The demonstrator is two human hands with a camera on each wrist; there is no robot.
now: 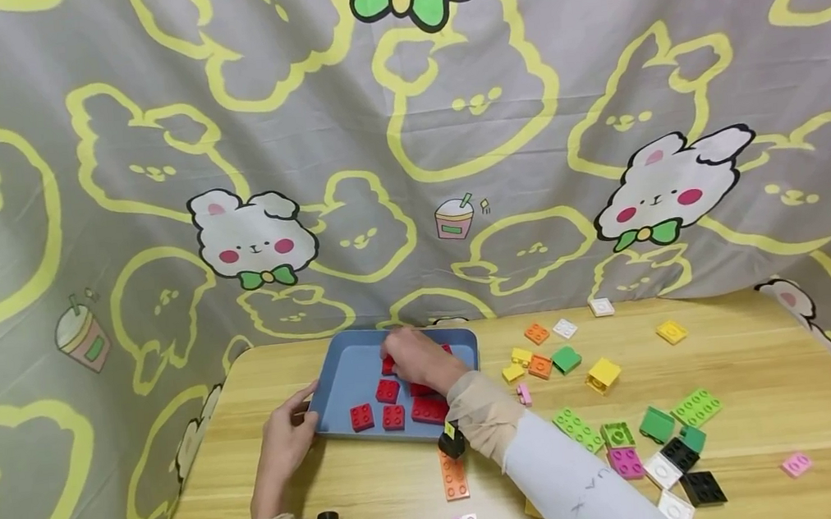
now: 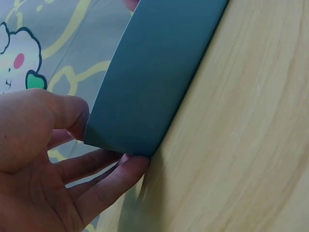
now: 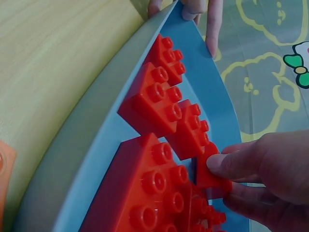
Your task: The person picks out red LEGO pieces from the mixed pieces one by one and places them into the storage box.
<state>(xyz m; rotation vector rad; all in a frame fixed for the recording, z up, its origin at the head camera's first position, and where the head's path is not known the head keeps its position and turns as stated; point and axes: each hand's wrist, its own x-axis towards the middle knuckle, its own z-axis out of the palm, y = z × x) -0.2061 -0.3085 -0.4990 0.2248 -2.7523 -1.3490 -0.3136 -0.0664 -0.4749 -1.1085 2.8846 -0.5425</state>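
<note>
Right hand (image 1: pixel 413 360): fingers pinched on a small red brick (image 3: pixel 208 169), low inside the blue tray (image 1: pixel 351 368), among the other red bricks (image 1: pixel 390 417).
Left hand (image 1: pixel 287 435): thumb and fingers clamped on the tray's corner at 8 o'clock, steadying it on the counter (image 1: pixel 752 378).
Placing: I judge it best to lower the brick flat into the gap beside its neighbours, studs up.
Risk: nudging the seated bricks; keep the tray braced.
Loose bricks (image 1: pixel 604 375): mixed colours, at 3 o'clock from the tray.
</note>
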